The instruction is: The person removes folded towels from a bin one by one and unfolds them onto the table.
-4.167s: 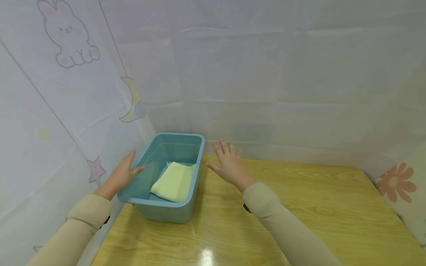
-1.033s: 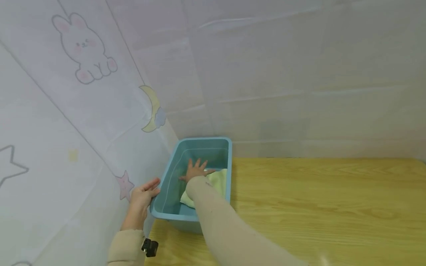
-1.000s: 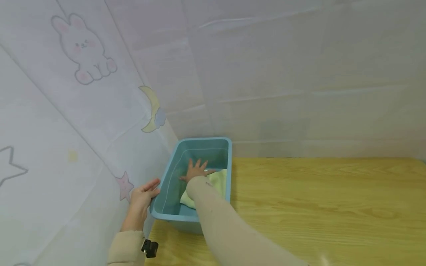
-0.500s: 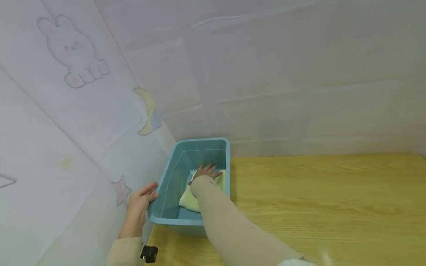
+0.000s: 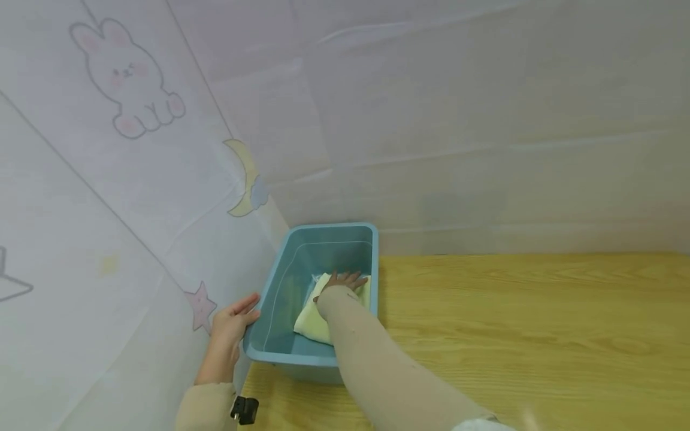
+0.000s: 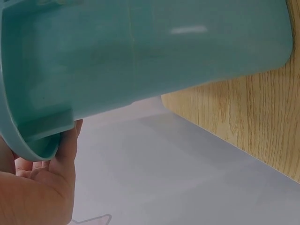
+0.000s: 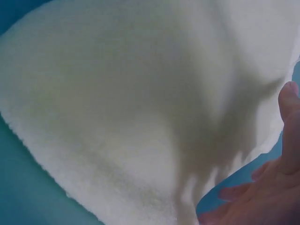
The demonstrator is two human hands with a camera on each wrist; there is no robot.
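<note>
A pale yellow folded towel (image 5: 312, 323) lies on the floor of a blue plastic basin (image 5: 286, 281). My right hand (image 5: 341, 281) reaches into the basin over the towel's far part, fingers spread; the sleeve covers some of the cloth. In the right wrist view, that hand (image 7: 262, 197) is beside the towel's edge (image 7: 117, 103), holding nothing, and casts a shadow on it. My left hand (image 5: 229, 323) holds the basin's left rim from outside. The left wrist view has the basin's outer wall (image 6: 131, 56), with the left hand's fingers (image 6: 65, 159) under the lip.
The basin stands at the left end of a wood-grain table (image 5: 512, 335), close to the corner. A pale patterned wall sheet (image 5: 135, 179) runs along the left, and a plain one (image 5: 431, 120) rises behind. A black wrist camera (image 5: 245, 410) sits at the left cuff.
From hovering apart on either side of the basin, my left hand has come to its rim and my right hand inside. Within the last second the right hand has shifted rightward over the towel.
</note>
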